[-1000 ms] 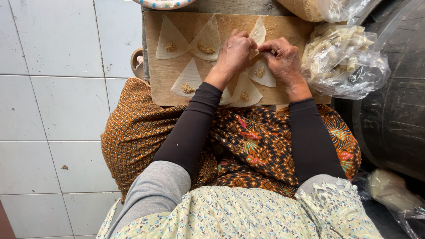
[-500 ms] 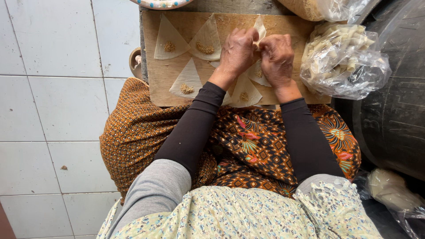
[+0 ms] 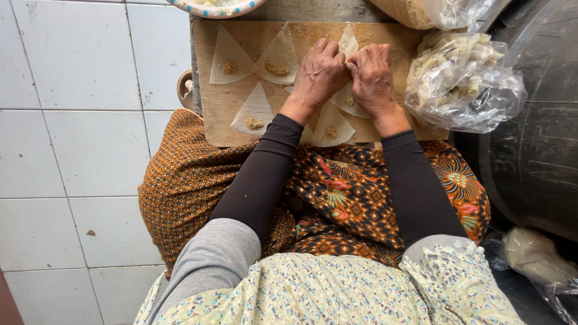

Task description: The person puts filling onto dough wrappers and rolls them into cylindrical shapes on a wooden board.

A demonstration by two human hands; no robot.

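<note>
While both hands meet knuckle to knuckle, left hand (image 3: 319, 72) and right hand (image 3: 372, 75) pinch one thin, pale pastry wrapper (image 3: 348, 43) with curled fingertips; its pointed tip stands away from the person, long axis running lengthwise. Wooden board (image 3: 223, 105) beneath, bearing filled triangular wrappers (image 3: 254, 111).
</note>
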